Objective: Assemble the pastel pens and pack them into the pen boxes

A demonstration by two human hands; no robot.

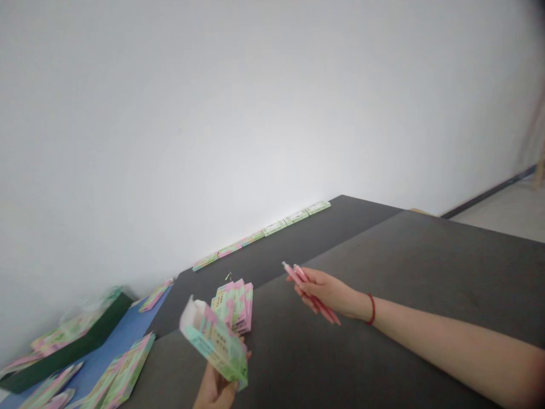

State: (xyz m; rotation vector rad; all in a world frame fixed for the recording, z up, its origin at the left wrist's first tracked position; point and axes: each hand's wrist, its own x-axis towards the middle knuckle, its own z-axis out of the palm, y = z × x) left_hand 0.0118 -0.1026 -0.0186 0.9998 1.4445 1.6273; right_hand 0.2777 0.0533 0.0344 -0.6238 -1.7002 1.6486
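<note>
My left hand [219, 386] grips a small pastel green and pink carton [219, 343] from below. The carton is tilted, and its upper left end stands open with a white flap showing. In my right hand [321, 287], to the right above the dark table, are pink pens [313, 295], at least two, held side by side and apart from the carton. Just behind the held carton lies a stack of similar cartons [238, 304], partly hidden by it.
A row of cartons [275, 228] lines the wall on the dark table [370, 272]. At left, a dark green box [80, 352] holds more cartons on a blue surface [113, 346]. Flat cartons [128, 369] lie in front of it.
</note>
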